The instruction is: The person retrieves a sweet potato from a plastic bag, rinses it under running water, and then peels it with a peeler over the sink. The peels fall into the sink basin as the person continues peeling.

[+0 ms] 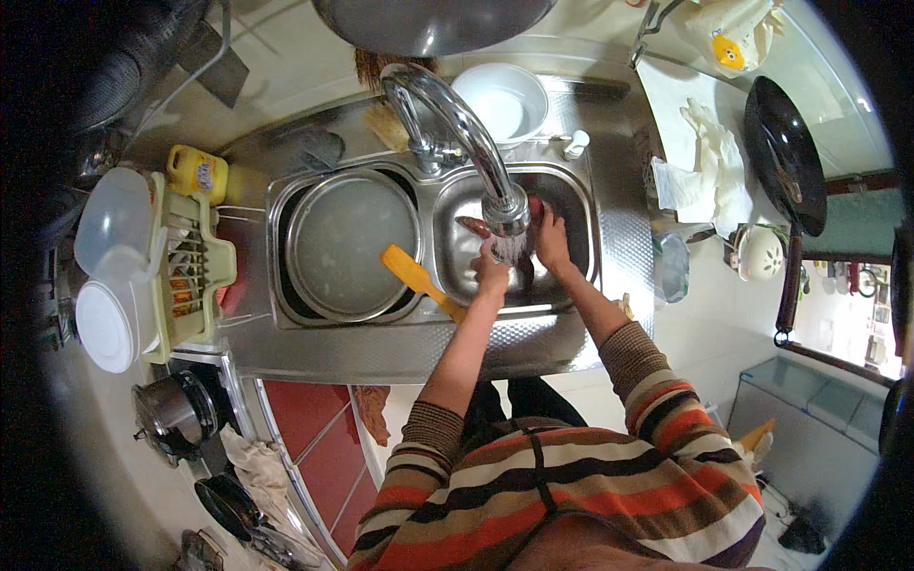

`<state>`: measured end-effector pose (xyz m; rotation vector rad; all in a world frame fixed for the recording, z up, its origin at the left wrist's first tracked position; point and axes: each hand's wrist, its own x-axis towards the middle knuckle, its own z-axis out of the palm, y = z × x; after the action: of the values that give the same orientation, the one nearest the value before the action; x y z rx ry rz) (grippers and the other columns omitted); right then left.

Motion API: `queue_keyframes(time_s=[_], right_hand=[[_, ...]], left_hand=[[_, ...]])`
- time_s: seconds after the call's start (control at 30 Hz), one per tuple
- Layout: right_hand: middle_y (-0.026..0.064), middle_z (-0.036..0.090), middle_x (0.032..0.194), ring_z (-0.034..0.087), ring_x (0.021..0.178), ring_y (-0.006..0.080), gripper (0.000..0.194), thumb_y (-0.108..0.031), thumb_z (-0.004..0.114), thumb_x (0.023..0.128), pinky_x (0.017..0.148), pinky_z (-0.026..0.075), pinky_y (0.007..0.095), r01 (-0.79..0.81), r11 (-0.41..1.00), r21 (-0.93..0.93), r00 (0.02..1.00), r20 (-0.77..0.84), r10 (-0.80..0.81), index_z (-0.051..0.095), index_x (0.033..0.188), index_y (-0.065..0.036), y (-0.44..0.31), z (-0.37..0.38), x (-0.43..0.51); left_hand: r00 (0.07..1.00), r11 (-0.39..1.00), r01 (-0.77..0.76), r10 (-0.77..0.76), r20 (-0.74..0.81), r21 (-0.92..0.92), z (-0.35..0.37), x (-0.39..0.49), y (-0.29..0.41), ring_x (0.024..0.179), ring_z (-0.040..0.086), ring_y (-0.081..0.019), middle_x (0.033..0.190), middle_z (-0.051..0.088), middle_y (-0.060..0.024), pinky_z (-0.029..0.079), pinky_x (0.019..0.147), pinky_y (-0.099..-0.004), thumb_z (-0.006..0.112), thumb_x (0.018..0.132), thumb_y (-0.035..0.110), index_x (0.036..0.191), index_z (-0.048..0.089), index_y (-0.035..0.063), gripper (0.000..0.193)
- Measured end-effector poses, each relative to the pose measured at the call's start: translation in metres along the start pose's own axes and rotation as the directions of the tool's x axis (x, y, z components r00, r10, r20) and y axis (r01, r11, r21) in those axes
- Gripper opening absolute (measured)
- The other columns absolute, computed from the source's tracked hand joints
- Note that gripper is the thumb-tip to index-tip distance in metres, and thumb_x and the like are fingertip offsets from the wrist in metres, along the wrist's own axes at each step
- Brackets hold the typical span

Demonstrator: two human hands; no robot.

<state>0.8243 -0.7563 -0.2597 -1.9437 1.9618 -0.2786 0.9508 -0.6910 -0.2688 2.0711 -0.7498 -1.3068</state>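
Observation:
Water runs from the chrome faucet (493,171) into the right basin of the steel sink (457,264). Under the stream, my left hand (491,271) is at a reddish elongated item (473,226), whose kind I cannot tell; its fingers are partly hidden by the faucet head. My right hand (551,239) is on the right of the stream, fingers curled by another dark red item (535,207), mostly covered. A wooden spatula (410,269) lies across the sink divider, close to my left forearm. The left basin holds a large round metal pan (353,246).
Behind the faucet stands a white bowl (503,103). A dish rack (189,275) and a yellow bottle (200,171) are at the left. A black wok (785,150) hangs at the right, beside crumpled white gloves or bags (714,168). A large dark pan (435,25) overhangs the back.

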Motion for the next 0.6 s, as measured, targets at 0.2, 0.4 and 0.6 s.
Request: queue_keyframes(time_s=[0.2, 0.4, 0.6], right_hand=[[0.0172, 0.052, 0.122, 0.047, 0.111, 0.0371, 0.041, -0.017, 0.054, 0.083, 0.095, 0.04, 0.0485, 0.387, 0.91, -0.151, 0.912, -0.081, -0.401, 0.056, 0.122, -0.005, -0.011, 0.055, -0.03], [0.009, 0.05, 0.122, 0.044, 0.112, 0.0309, 0.044, -0.025, 0.057, 0.083, 0.09, 0.042, 0.0442, 0.339, 0.935, -0.103, 0.938, 0.109, -0.328, 0.055, 0.126, -0.015, 0.005, 0.099, -0.016], [0.0116, 0.051, 0.122, 0.044, 0.116, 0.0309, 0.052, -0.029, 0.061, 0.079, 0.093, 0.042, 0.0417, 0.214, 0.976, -0.034, 0.969, 0.134, -0.207, 0.054, 0.127, -0.01, 0.021, 0.1, -0.001]], left_hand=[[0.961, 0.861, 0.277, -0.257, 0.106, -0.428, -0.022, 0.034, -0.038, 0.131, 0.041, -0.0335, 0.145, 0.04, -0.019, 0.035, 0.106, -0.0418, 0.049, 0.096, 0.023, 0.142, 0.039, 0.0056, 0.051], [0.883, 0.636, 0.466, -0.298, 0.362, -0.615, 0.003, 0.052, -0.053, 0.056, 0.039, -0.0078, 0.07, 0.045, 0.0033, 0.031, 0.047, -0.0234, 0.052, 0.097, 0.03, 0.09, 0.051, 0.0183, 0.013], [0.935, 0.734, 0.345, -0.326, 0.143, -0.585, -0.015, 0.037, -0.041, 0.078, 0.044, -0.0088, 0.087, 0.048, 0.0027, 0.038, 0.066, -0.0275, 0.056, 0.093, 0.024, 0.093, 0.048, 0.0155, 0.011]])
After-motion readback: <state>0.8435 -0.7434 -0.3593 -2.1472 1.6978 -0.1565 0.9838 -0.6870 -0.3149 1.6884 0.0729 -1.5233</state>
